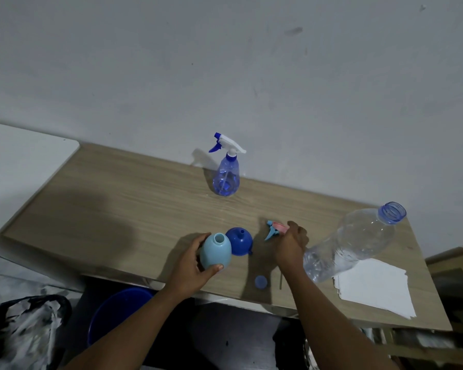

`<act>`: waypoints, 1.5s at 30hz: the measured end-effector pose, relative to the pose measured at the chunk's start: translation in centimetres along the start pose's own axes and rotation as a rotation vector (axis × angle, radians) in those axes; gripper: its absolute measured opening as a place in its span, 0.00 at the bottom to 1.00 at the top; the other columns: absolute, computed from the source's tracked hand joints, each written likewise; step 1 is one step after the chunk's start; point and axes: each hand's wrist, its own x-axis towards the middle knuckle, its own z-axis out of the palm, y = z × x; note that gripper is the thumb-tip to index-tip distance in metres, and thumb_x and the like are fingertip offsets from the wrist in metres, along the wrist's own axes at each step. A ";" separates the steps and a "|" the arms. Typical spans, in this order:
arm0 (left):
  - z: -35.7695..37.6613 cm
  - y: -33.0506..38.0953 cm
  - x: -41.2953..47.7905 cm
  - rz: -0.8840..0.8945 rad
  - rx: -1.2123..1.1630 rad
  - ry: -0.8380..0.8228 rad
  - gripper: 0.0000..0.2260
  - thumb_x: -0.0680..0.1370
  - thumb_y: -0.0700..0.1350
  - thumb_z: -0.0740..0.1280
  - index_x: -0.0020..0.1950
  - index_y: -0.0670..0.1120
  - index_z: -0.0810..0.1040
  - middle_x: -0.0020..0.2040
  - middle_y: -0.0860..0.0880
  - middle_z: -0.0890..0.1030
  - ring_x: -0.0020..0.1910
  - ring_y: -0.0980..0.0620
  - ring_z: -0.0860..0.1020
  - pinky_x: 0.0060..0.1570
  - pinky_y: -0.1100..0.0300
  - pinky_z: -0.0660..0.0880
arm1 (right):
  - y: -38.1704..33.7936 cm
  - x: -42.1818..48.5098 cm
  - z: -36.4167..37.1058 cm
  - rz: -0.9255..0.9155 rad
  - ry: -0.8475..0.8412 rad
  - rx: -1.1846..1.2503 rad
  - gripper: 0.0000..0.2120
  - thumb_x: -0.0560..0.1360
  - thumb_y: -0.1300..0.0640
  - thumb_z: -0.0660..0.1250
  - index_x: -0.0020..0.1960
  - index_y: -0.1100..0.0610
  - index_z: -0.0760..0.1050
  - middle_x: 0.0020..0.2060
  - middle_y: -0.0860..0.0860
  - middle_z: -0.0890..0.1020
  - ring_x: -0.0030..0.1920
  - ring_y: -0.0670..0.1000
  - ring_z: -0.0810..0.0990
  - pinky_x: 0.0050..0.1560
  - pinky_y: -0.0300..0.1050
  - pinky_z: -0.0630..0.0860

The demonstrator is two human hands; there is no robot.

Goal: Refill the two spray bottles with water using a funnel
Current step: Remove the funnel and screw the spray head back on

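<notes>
Fingers and thumb of my left hand (195, 259) curl round the pale blue, egg-shaped opaque plastic spray bottle (215, 251), keeping it upright on the wood-grain table (118, 198) with its bare neck open for filling. My right hand (292, 244) is closed over the pink-and-light-blue trigger spray head (274, 228), held low over the table, out of the way. The dark blue plastic funnel (238, 241) lies spout-up just beside the pale bottle, within easy reach. The tall clear water bottle (353, 241) stands uncapped to my right, and the transparent blue spray bottle with a white trigger (226, 174) waits by the wall. My knuckles hide the head's rear and tube, and the opaque bottle hides its level.
</notes>
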 end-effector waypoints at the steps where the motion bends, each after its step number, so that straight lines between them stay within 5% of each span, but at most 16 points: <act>1: 0.0 -0.1 0.0 -0.002 -0.003 -0.002 0.34 0.69 0.41 0.80 0.70 0.56 0.69 0.61 0.67 0.75 0.60 0.60 0.78 0.53 0.55 0.82 | -0.3 0.7 -0.1 0.076 -0.042 -0.046 0.23 0.78 0.58 0.67 0.70 0.58 0.66 0.65 0.60 0.69 0.65 0.60 0.70 0.66 0.56 0.70; 6: 0.0 -0.6 0.0 -0.005 -0.005 -0.003 0.36 0.69 0.43 0.80 0.72 0.57 0.68 0.63 0.66 0.74 0.62 0.58 0.77 0.53 0.53 0.82 | -1.5 2.6 -0.3 0.275 -0.245 -0.109 0.27 0.78 0.53 0.66 0.73 0.57 0.61 0.68 0.62 0.67 0.68 0.62 0.68 0.68 0.59 0.67; 11: 0.3 -0.6 0.0 -0.007 -0.004 0.015 0.35 0.69 0.42 0.80 0.72 0.56 0.68 0.63 0.64 0.75 0.61 0.58 0.78 0.53 0.53 0.82 | -1.3 3.0 0.3 0.302 -0.222 0.030 0.28 0.80 0.52 0.63 0.77 0.53 0.58 0.70 0.62 0.66 0.70 0.63 0.68 0.67 0.59 0.68; 13: 0.4 -0.5 0.0 -0.002 -0.001 0.022 0.35 0.69 0.43 0.80 0.71 0.57 0.69 0.62 0.64 0.76 0.61 0.57 0.78 0.53 0.52 0.83 | -0.8 3.0 0.4 0.283 -0.209 0.089 0.23 0.79 0.52 0.66 0.72 0.54 0.66 0.65 0.61 0.71 0.63 0.61 0.73 0.62 0.56 0.72; 16: 0.3 -0.6 -0.1 0.001 0.001 0.041 0.34 0.68 0.43 0.81 0.69 0.59 0.70 0.62 0.65 0.76 0.60 0.57 0.79 0.52 0.50 0.83 | -0.3 2.8 0.7 0.267 -0.159 0.169 0.08 0.76 0.53 0.68 0.47 0.57 0.75 0.47 0.56 0.79 0.44 0.52 0.75 0.49 0.47 0.70; 18: 0.3 -0.6 -0.3 0.008 0.013 0.056 0.34 0.67 0.44 0.81 0.68 0.60 0.71 0.62 0.64 0.76 0.60 0.57 0.79 0.52 0.50 0.83 | -0.4 2.6 0.5 0.287 -0.109 0.216 0.09 0.74 0.51 0.70 0.46 0.57 0.78 0.47 0.55 0.80 0.43 0.51 0.76 0.47 0.46 0.70; 22: 0.6 0.1 -0.5 0.056 0.029 0.105 0.35 0.66 0.47 0.81 0.68 0.60 0.71 0.65 0.60 0.76 0.63 0.54 0.77 0.55 0.48 0.82 | -1.1 2.0 -1.3 -0.023 0.003 0.264 0.11 0.78 0.59 0.65 0.60 0.54 0.77 0.58 0.53 0.76 0.52 0.50 0.74 0.48 0.39 0.70; 25: 0.8 1.2 -0.4 0.092 0.026 0.143 0.35 0.64 0.49 0.81 0.66 0.64 0.71 0.64 0.63 0.76 0.63 0.55 0.76 0.54 0.47 0.81 | -3.1 1.2 -4.4 -0.229 0.136 0.424 0.11 0.79 0.64 0.65 0.57 0.53 0.79 0.55 0.54 0.75 0.51 0.50 0.76 0.52 0.41 0.71; 31: 0.9 5.0 0.0 0.184 0.051 0.110 0.35 0.62 0.51 0.81 0.65 0.66 0.72 0.62 0.64 0.77 0.60 0.56 0.77 0.54 0.46 0.80 | -8.9 -0.9 -12.4 -0.494 0.196 0.759 0.11 0.80 0.58 0.66 0.61 0.54 0.81 0.52 0.56 0.79 0.49 0.50 0.81 0.46 0.31 0.75; 36: 1.3 9.0 -0.2 0.248 0.050 0.029 0.33 0.62 0.53 0.80 0.64 0.65 0.73 0.59 0.64 0.79 0.59 0.57 0.78 0.55 0.47 0.80 | -12.4 -4.0 -18.9 -0.572 0.181 1.018 0.15 0.78 0.58 0.70 0.65 0.53 0.79 0.56 0.53 0.83 0.50 0.50 0.86 0.55 0.50 0.81; 45: 1.7 15.7 -2.5 0.411 0.012 -0.083 0.31 0.64 0.53 0.79 0.65 0.61 0.75 0.60 0.59 0.82 0.58 0.55 0.80 0.52 0.64 0.78 | -13.9 -8.6 -24.5 -0.717 0.246 1.113 0.17 0.76 0.62 0.72 0.64 0.56 0.78 0.56 0.53 0.83 0.49 0.53 0.85 0.57 0.62 0.80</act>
